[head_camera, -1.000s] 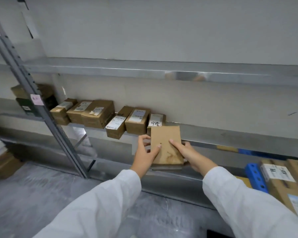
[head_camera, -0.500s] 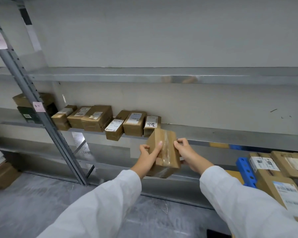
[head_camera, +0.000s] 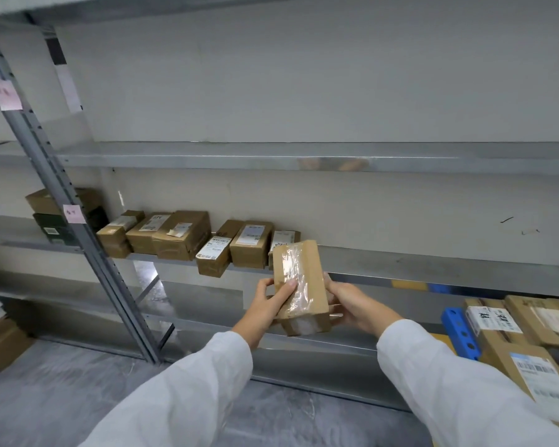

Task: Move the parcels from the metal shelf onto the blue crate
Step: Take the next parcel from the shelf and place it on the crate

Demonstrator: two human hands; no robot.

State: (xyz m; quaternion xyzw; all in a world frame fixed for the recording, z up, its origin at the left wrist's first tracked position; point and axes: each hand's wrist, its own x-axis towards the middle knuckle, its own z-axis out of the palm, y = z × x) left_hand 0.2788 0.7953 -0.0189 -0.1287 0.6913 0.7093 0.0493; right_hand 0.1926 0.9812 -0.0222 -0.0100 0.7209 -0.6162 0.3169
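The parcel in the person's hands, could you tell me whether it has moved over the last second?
Yes. The parcel has been turned over, tape side up now, and stays in front of the metal shelf edge.

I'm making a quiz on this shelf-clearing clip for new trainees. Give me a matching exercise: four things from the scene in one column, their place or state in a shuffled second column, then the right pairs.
Things:
1. taped parcel
2. blue crate
3. pink note
4. labelled parcels

Places or states:
A. stuck on the slanted metal upright, upper left
B. held off the shelf between the left hand and the right hand
C. lined up on the metal shelf
D. at the lower right, among stacked boxes

Pairs: 1-B, 2-D, 3-A, 4-C
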